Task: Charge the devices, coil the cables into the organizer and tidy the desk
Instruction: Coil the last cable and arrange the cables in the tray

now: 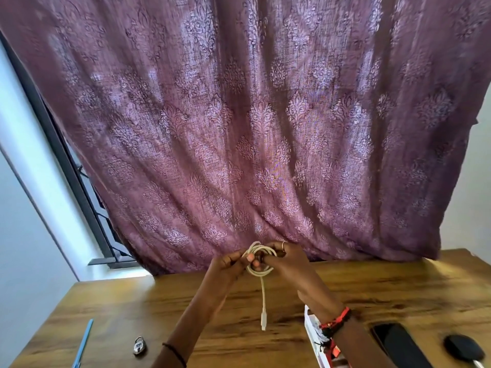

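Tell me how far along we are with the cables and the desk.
Done: the white cable is wound into several loops. In hand: the left hand and right hand both grip that coil above the desk, its plug end hanging loose. Left: winding that tail and stowing the coil; the black phone shows no cable attached, and the blue pen and padlock lie loose on the desk.

Curtain [252, 128]: purple with a pale damask pattern, hanging in folds across most of the frame.
Window frame [61, 155]: dark, running diagonally along the left side, with bars showing at the curtain's lower left edge.
Wall [26, 221]: pale, at far left.
Padlock [138, 345]: small, silvery, lower left.
Pen [83, 343]: light blue, slim, left of the padlock, apart from it.
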